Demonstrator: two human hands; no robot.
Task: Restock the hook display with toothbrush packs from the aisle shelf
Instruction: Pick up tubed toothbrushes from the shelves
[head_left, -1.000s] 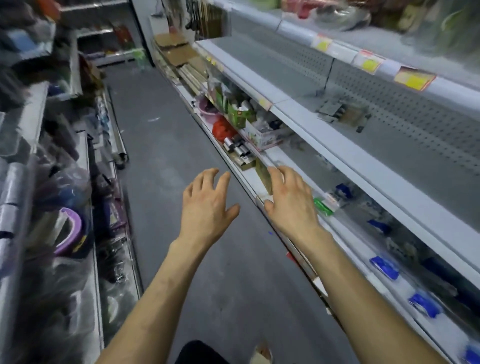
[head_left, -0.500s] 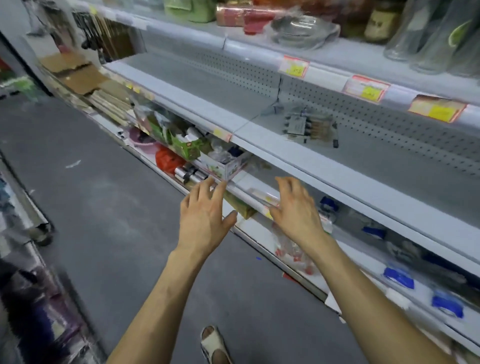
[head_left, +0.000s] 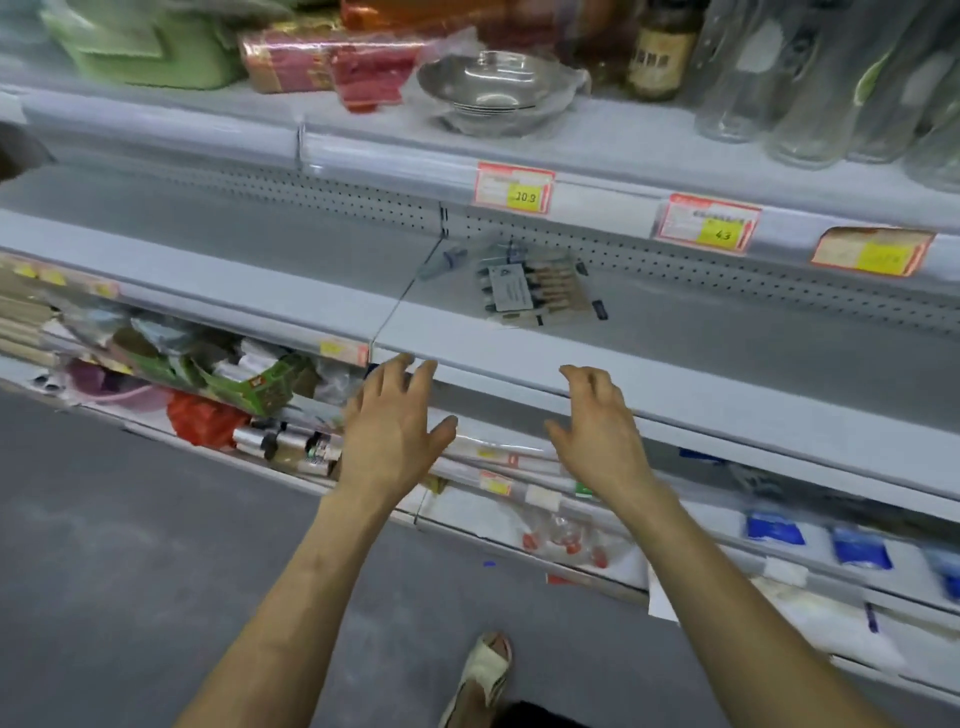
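Now the head view has swung off the aisle onto the shelving, and the left hand (head_left: 395, 431) and right hand (head_left: 597, 431), fingers loosely spread and empty, hover just below the toothbrush pack (head_left: 524, 291) lying flat on the middle shelf (head_left: 727, 343), so the pickup looks imminent.

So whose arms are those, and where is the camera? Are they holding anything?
Those are a person's own two arms. The camera sits on their head and looks down, so you see what they see. There is only this one view. They are standing at a shop shelf. The left hand and the right hand reach toward it, both open and empty. On that shelf lies a clear pack of brushes, probably toothbrushes, though it is blurry. Higher up sit a metal bowl and glass bottles. At the bottom is their foot in a sandal.
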